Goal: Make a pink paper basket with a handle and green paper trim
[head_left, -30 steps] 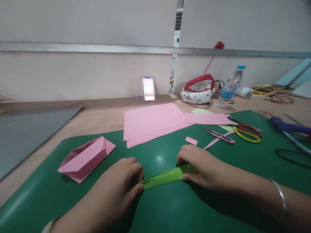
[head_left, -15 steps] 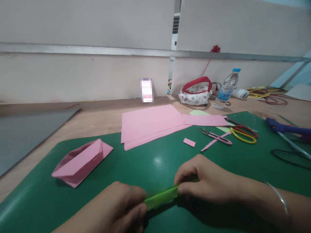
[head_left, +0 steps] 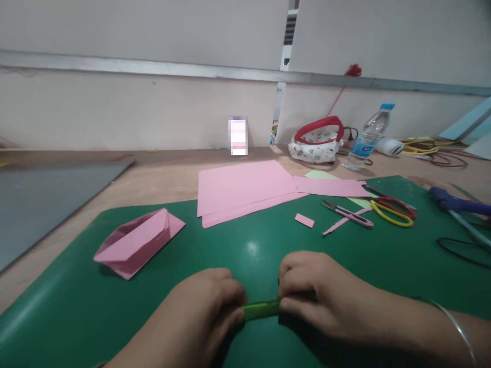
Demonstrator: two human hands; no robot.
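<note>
Both of my hands pinch a narrow folded strip of green paper [head_left: 261, 309] just above the dark green cutting mat [head_left: 215, 250]. My left hand [head_left: 203, 312] grips its left end, and my right hand [head_left: 318, 294] grips its right end. Only a short piece of the strip shows between the two hands; the rest is hidden under my fingers. A silver bangle [head_left: 456, 327] sits on my right wrist. A folded pink paper boat shape [head_left: 138, 243] lies on the mat to the left of my hands.
Flat pink sheets [head_left: 245, 189] lie at the mat's far edge, with a small pink scrap [head_left: 304, 220] and a pink strip [head_left: 337, 225] nearby. Snips [head_left: 347, 213], red and yellow scissors [head_left: 391, 208], a blue glue gun [head_left: 456, 205], a bottle [head_left: 368, 137] and a pouch [head_left: 316, 140] are at right.
My hands have drawn closer together along the green strip and toward me, so less of the strip shows between them. The view has shifted slightly.
</note>
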